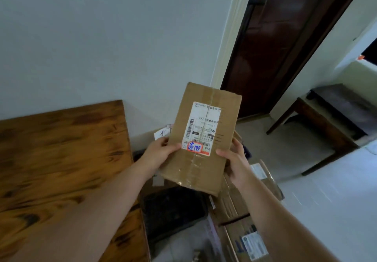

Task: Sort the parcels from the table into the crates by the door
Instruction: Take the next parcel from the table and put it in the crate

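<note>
Pale wall and a dark brown door stand behind, with a wooden table at the left and a light tiled floor at the right. Both hands hold a flat cardboard parcel up in the air, right of the table's edge and in front of the door frame. The left hand grips its left edge, thumb laid on the front beside a red sticker with blue writing. The right hand grips the right edge, thumb in front and fingers curled behind. A white shipping label sits above the sticker. Below the parcel lies what looks like a dark crate, blurred, with more cardboard boxes just beside it.
</note>
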### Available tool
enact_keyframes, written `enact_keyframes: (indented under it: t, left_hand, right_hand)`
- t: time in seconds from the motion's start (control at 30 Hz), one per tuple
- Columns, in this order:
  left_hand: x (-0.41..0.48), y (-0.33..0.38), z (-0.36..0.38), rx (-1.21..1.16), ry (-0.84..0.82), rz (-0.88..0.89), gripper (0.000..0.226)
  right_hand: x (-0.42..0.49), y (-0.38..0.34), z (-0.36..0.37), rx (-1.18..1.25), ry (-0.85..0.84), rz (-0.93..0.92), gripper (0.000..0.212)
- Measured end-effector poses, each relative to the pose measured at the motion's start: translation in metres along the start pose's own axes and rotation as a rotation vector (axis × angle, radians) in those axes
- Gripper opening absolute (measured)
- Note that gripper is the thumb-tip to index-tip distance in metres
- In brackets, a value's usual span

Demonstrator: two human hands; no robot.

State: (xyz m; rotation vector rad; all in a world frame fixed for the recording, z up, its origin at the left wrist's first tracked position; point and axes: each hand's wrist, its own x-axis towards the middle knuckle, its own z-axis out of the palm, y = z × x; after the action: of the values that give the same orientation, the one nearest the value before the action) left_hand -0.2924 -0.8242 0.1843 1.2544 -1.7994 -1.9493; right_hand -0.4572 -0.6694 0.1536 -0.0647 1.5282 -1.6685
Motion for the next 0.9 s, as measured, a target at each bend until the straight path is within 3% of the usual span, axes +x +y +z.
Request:
enact_keyframes:
  t: [0.1,0.2,0.3,0.4,0.53,0.6,0.7,0.8,0.9]
  left_hand:
    - [0.017,-0.019,0.015,-0.078,0.181,-0.103,0.062]
    - [0.027,-0.040,0.025,-0.368,0.324,-0.244,0.077]
    - [0.036,-0.057,0.034,-0.584,0.225,-0.357,0.073]
    - [0.047,-0.066,0.043,-0.646,0.113,-0.316,0.075]
    - [0.062,-0.066,0.046,-0.690,0.191,-0.218,0.080]
    - [0.066,-0.069,0.043,-0.668,0.244,-0.226,0.076]
    - [0.071,-0.082,0.032,-0.702,0.295,-0.283,0.044]
    - [0.077,-0.105,0.020,-0.746,0.362,-0.373,0.028]
    - [0.084,-0.134,0.017,-0.735,0.427,-0.453,0.026]
  right_hand:
    - [0.027,0.010,0.001,0.036,0.018,0.053,0.099]
    - [0.057,0.019,0.001,0.122,0.015,0.116,0.100]
    - [0.080,0.032,0.008,0.226,-0.024,0.168,0.090]
    - [0.091,0.045,0.018,0.304,-0.110,0.211,0.092]
    - [0.101,0.048,0.014,0.269,-0.166,0.275,0.091]
    - [0.109,0.042,0.006,0.241,-0.150,0.281,0.086]
    - [0.134,0.022,-0.022,0.221,0.004,0.184,0.087]
    - [0.170,0.003,-0.054,-0.029,0.123,0.107,0.087]
    - [0.194,0.013,-0.056,-0.463,-0.023,0.205,0.063]
